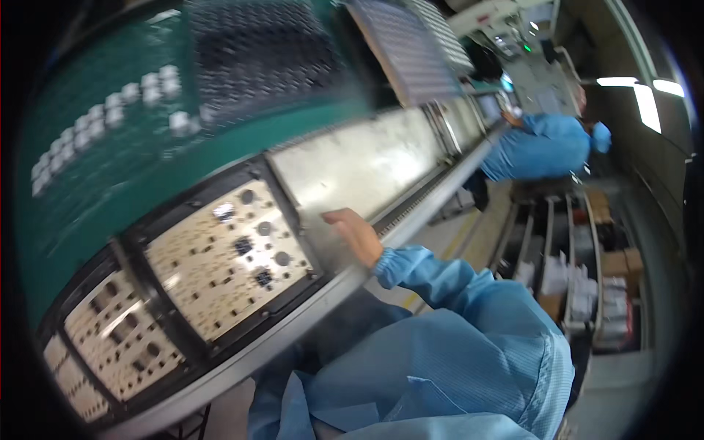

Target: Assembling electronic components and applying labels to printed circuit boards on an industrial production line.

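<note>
My right hand (358,236) reaches over the near rail of a conveyor line, beside the right edge of a black carrier frame (273,192). Its fingers look stretched out, slightly blurred, with nothing visible in them. Inside that frame lies a cream-coloured circuit board (227,257) bearing dark round parts and small black chips. A second populated board (125,334) sits in the carrier to its left, and part of a third board (73,378) shows at the far left. My left hand is not in view.
Beyond the line, a green mat (110,169) carries small white parts (95,128) and a dark tray (260,51). Another tray (411,51) leans over the metal conveyor bed (359,158). A co-worker in blue (546,147) stands farther along. Loaded shelves (568,271) stand at right.
</note>
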Action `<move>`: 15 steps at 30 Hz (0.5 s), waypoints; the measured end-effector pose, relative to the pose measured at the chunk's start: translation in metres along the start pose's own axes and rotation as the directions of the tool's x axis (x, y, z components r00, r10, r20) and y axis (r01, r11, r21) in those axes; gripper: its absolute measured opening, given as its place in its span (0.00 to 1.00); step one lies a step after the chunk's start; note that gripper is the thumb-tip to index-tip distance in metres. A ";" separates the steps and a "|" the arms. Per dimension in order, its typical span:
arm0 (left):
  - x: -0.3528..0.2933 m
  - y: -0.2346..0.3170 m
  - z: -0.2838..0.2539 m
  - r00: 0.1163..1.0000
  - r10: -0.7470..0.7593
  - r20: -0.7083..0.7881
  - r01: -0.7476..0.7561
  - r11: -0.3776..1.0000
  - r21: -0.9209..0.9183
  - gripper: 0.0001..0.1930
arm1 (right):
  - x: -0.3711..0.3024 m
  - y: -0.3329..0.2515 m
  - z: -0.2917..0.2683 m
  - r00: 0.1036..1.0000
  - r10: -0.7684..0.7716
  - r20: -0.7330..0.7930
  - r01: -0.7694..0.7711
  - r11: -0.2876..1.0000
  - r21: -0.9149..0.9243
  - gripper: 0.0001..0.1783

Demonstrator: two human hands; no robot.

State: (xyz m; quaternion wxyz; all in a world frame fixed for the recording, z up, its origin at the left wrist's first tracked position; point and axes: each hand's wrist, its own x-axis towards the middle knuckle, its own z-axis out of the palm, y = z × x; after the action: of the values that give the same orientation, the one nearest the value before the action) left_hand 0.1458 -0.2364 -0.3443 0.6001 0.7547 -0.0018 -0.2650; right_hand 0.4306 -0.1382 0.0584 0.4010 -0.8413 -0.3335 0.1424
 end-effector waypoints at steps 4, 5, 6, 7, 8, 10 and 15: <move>0.020 0.017 0.036 0.974 0.149 0.168 -0.141 0.988 -0.060 0.17 | -0.002 -0.004 -0.011 0.997 -0.062 0.041 0.069 0.978 -0.199 0.15; 0.034 0.033 0.034 0.968 0.174 0.179 -0.164 0.984 -0.074 0.17 | 0.005 -0.001 -0.025 0.999 -0.031 0.042 0.038 0.983 -0.177 0.15; 0.046 0.048 0.029 0.963 0.194 0.189 -0.181 0.980 -0.084 0.17 | 0.012 0.001 -0.039 0.999 -0.002 0.044 0.009 0.989 -0.149 0.15; 0.045 0.049 0.018 0.957 0.200 0.208 -0.188 0.979 -0.076 0.17 | 0.014 0.003 -0.042 0.998 -0.001 0.063 0.009 0.990 -0.140 0.15; 0.044 0.049 0.003 0.953 0.204 0.225 -0.195 0.979 -0.065 0.17 | 0.014 0.006 -0.044 0.999 0.000 0.043 0.006 0.991 -0.130 0.15; 0.034 0.054 -0.031 0.943 0.207 0.261 -0.206 0.978 -0.033 0.18 | 0.010 0.009 -0.049 0.997 -0.037 0.062 0.046 0.987 -0.156 0.15; 0.011 0.049 -0.118 0.926 0.211 0.312 -0.237 0.970 0.048 0.18 | 0.008 -0.002 -0.050 0.996 -0.044 0.076 0.057 0.981 -0.186 0.17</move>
State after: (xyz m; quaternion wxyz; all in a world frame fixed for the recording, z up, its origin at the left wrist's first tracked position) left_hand 0.2176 -0.1467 -0.2880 0.5863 0.7244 -0.1920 -0.3077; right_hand 0.4609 -0.1613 0.0918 0.3110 -0.8609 -0.3809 0.1303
